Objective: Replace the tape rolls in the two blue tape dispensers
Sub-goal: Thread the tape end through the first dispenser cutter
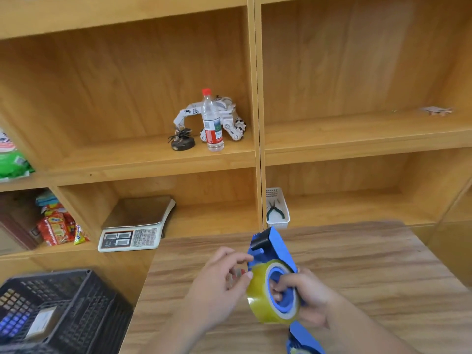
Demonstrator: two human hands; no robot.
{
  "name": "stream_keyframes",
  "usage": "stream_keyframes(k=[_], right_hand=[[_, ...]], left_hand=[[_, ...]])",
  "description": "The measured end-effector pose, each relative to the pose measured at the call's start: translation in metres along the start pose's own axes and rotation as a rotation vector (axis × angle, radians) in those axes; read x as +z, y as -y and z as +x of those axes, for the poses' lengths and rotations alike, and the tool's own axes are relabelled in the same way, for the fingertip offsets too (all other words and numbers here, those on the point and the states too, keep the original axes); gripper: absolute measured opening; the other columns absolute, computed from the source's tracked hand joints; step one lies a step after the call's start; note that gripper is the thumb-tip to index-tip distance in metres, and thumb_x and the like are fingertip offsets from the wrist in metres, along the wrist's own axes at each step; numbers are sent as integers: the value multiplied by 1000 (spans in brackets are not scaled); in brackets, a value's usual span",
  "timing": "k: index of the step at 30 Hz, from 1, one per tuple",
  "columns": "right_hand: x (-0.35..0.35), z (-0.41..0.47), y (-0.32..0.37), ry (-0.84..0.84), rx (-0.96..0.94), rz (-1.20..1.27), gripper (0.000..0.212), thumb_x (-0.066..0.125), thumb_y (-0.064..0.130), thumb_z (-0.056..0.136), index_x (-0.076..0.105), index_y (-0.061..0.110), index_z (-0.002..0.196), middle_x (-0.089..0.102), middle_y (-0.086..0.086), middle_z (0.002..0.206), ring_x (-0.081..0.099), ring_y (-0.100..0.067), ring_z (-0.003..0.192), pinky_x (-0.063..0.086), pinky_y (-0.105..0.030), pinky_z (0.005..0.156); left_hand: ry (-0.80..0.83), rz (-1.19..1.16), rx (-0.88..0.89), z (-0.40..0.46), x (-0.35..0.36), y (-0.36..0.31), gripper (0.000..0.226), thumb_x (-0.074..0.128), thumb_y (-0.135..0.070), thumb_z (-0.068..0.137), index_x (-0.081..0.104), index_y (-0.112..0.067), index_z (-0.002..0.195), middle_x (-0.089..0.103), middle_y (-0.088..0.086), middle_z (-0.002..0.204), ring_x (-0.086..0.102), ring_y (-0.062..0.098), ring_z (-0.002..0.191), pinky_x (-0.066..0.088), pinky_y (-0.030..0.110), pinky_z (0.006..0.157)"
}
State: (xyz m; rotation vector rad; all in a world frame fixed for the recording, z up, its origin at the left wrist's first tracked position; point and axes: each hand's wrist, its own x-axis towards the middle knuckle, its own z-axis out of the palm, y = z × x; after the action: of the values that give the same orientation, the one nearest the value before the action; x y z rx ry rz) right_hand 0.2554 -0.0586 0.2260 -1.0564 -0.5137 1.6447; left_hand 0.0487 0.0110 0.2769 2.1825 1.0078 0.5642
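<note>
A blue tape dispenser (272, 247) with a black blade guard is held up above the wooden table (370, 272). A yellowish clear tape roll (258, 290) sits on its hub. My right hand (306, 295) grips the dispenser, fingers hooked into the blue core of the roll. My left hand (219, 282) touches the roll's left edge with pinched fingertips; a loose tape end shows near the roll's lower left. A second blue tape dispenser (304, 338) lies on the table at the bottom edge, partly cut off.
A black plastic crate (76, 302) stands at lower left. The wooden shelves behind hold a scale (132, 233), a water bottle (212, 123), a toy robot (224, 116), snack packs (58, 226) and a white basket with pliers (277, 210).
</note>
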Motion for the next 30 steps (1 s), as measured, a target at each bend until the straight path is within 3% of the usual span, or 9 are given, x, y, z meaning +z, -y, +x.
stream_keyframes(k=[6,11,14,18,21,24,27,30], right_hand=[[5,-12,11,147,89,-91,18,58,-10,69,58,-3,85,56,-13,66,48,-25,58,40,-33,61],[2,-15,5,156,98,-129,17,58,-9,69,60,-3,84,57,-13,66,50,-25,57,42,-31,60],[-1,-16,1,128,121,-148,15,58,-11,69,66,-1,78,56,-17,75,53,-27,59,44,-33,63],[-4,-15,-1,119,188,-214,36,64,-4,68,62,-5,104,48,-26,103,48,-35,90,45,-38,75],[-7,-15,-3,102,195,-208,40,65,-4,67,60,-5,108,44,-28,107,39,-39,101,40,-41,82],[-9,-14,-4,131,191,-210,39,66,-3,65,57,-3,103,44,-29,106,42,-40,99,38,-45,85],[-9,-16,-5,190,192,-206,17,59,-4,66,69,0,79,60,-18,87,57,-34,82,49,-35,73],[-8,-17,-7,233,207,-202,21,55,-3,67,73,1,76,68,-11,73,66,-26,70,52,-30,67]], left_hand=[[148,240,201,10,-29,-13,18,64,-46,96,75,-42,110,58,-24,104,54,3,106,42,11,82],[153,346,293,10,-29,-21,37,50,-61,90,76,-37,97,60,-19,92,53,-1,98,46,18,81],[194,413,342,8,-30,-28,41,42,-60,93,74,-35,97,56,-20,92,46,-11,94,39,9,77],[226,455,371,6,-34,-39,36,44,-54,97,73,-33,97,59,-18,96,44,-6,93,34,5,74],[216,449,346,7,-40,-43,22,56,-45,100,74,-32,97,60,-20,97,49,-4,95,36,10,76],[216,433,325,10,-53,-52,18,60,-42,100,74,-33,94,57,-23,91,50,-5,92,35,10,75],[286,487,413,18,-58,-68,17,60,-35,102,74,-29,96,54,-20,91,49,-2,92,34,7,80],[351,563,537,32,-56,-83,17,60,-31,102,75,-23,98,57,-14,96,47,5,92,37,17,82]])
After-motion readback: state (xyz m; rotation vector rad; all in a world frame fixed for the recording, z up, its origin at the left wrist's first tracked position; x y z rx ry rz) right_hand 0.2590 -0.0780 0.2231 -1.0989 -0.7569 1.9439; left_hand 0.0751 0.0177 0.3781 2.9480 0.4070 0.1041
